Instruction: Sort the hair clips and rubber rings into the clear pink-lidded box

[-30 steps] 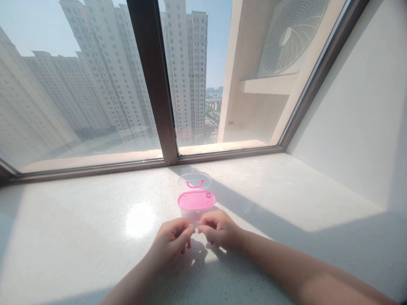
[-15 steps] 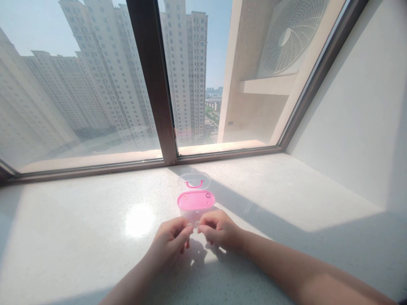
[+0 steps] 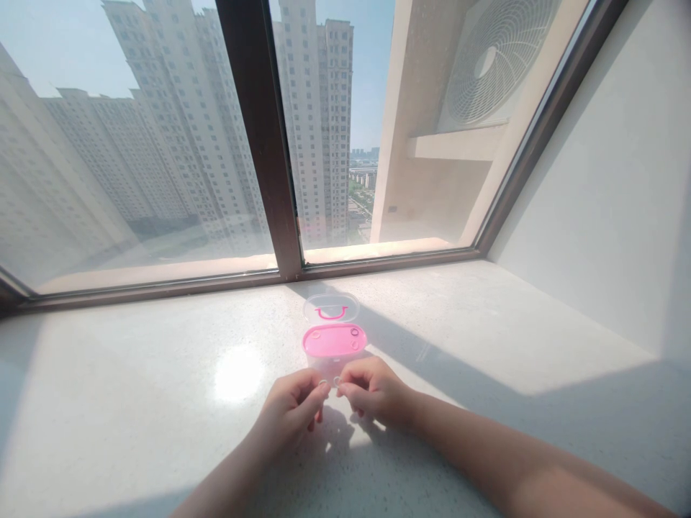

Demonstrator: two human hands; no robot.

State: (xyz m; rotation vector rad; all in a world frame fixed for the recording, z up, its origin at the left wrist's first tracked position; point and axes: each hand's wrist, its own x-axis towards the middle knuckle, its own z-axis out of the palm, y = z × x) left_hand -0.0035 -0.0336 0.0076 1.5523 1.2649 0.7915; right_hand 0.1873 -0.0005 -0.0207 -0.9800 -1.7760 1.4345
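My left hand (image 3: 294,403) is closed in a pinch on a small pale ring (image 3: 322,382), which looks like a little hair tie. Facing it a short gap away, my right hand (image 3: 375,392) pinches a second small pale ring (image 3: 337,381). Just beyond both hands stands a translucent box (image 3: 324,362), its front partly hidden by them. A pink oval tray (image 3: 332,345) covers its top. On that tray lie a dark purple ring (image 3: 355,332) and two pale pink ones. Behind the tray is the box's clear lid (image 3: 309,309), with a pink handle (image 3: 331,316).
The box rests on a pale speckled windowsill (image 3: 151,403), with a bright sun glare left of it and shadow bands to the right. A dark-framed window (image 3: 286,216) runs along the back. At the right rises a white wall (image 3: 599,216).
Both hands keep their pinches at nearly the same spot. The whole view has shifted very slightly; the box, tray and rings lie as before.
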